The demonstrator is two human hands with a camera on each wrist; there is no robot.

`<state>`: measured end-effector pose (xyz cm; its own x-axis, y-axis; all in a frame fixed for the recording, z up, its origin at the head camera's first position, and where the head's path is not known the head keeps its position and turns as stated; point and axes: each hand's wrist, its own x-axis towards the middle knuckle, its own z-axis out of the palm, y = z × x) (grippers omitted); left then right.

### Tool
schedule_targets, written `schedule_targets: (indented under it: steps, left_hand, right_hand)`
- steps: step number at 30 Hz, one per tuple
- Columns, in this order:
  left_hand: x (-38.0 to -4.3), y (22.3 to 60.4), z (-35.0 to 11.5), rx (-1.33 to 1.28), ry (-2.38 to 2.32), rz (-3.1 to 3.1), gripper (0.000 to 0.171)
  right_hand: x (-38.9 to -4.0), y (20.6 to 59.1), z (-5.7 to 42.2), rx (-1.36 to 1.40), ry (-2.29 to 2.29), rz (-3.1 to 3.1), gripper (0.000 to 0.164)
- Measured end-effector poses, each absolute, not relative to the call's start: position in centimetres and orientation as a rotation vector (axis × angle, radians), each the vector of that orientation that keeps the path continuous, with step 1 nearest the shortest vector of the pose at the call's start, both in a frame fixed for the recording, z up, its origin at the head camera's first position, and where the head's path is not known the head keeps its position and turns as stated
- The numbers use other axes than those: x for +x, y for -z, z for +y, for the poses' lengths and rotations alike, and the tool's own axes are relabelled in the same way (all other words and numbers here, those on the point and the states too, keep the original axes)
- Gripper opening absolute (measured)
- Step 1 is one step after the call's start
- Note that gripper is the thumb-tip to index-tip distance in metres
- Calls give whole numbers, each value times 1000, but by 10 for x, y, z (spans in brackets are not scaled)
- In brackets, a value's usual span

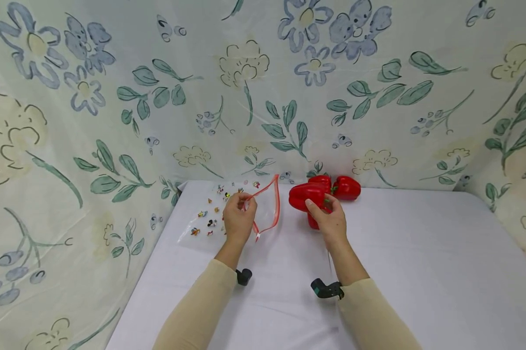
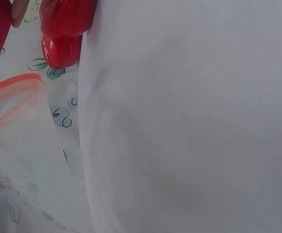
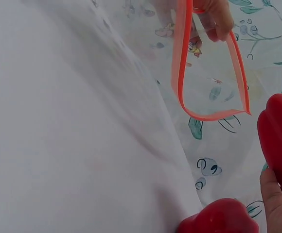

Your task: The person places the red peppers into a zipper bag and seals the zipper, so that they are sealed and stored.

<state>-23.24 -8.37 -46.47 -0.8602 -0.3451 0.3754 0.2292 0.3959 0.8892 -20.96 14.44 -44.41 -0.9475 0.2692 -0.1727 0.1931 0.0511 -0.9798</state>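
Observation:
A clear zip bag printed with small cartoon figures has an orange-red rim (image 1: 277,204). My left hand (image 1: 240,218) pinches that rim at its left side, and the mouth gapes toward the right. In my right hand (image 1: 334,223) is a red bell pepper (image 1: 306,195), raised just right of the bag's mouth and apart from it. The right wrist view shows the held pepper (image 3: 281,136) with fingers against its lower side, and the bag's rim (image 3: 181,53) spread into a loop. The left hand's fingertips are out of the left wrist view.
More red bell peppers lie at the back of the white-covered table (image 1: 420,253): one at the right (image 1: 347,188), one behind the held pepper (image 1: 319,180), and one partly hidden below it (image 1: 313,221). A flowered curtain (image 1: 263,97) hangs along the table's far edge.

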Motion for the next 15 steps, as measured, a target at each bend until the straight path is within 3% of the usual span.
schedule_targets:
  steps: [15]
  left_hand:
    - [-230,459,-79,117,1489,-2156,10]
  right_hand:
    - [-210,450,109,-371,-1993,-2493,87]
